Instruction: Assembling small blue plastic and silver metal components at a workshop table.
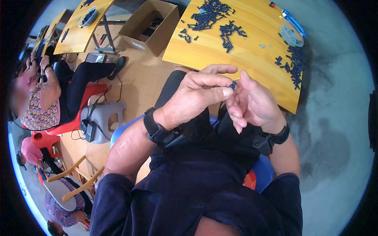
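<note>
My left hand (199,88) pinches a small dark blue-black plastic part (233,85) between thumb and forefinger, above my lap and just off the table's near edge. Right beside it is my right hand (256,100), thumb raised and fingers loosely curled apart, with nothing visible in its grasp. Whether its fingertips touch the part I cannot tell. Beyond my hands, a yellow wooden table (252,51) bears a large heap of small black parts (206,17), a smaller group (228,35) in front of it, and another pile (293,65) along the right edge.
A clear plastic tub (291,37) holding pale bits stands near the table's right edge, beside a blue-and-white strip-shaped packet (293,23). An open cardboard box (149,27) sits on the floor to the left. Farther left are a grey stool (102,122), cables, and seated people.
</note>
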Motion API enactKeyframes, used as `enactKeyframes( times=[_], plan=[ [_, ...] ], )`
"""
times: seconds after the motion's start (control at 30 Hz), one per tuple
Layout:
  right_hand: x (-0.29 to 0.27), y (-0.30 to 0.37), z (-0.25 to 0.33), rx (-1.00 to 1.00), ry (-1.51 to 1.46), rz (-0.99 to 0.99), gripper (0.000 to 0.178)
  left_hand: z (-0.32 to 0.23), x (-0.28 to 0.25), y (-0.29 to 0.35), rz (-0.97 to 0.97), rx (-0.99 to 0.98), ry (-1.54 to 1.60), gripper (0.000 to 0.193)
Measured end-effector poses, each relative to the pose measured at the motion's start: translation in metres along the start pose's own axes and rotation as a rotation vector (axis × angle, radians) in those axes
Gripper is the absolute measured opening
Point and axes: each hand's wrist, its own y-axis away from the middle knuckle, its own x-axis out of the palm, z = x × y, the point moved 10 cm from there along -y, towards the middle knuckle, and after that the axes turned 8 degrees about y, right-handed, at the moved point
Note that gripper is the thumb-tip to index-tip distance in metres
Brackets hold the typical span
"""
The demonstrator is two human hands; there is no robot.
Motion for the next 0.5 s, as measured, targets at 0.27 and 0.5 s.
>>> enactKeyframes(
  times=[0.27,0.5],
  plan=[
    [0.006,0.001,-0.011,0.068,-0.111,0.046,0.058,0.009,0.006,0.002,0.065,-0.085,-0.03,0.01],
    [0.009,0.001,-0.019,0.112,-0.081,0.052,0.056,0.001,0.012,0.001,0.159,-0.081,-0.098,0.014]
  ],
)
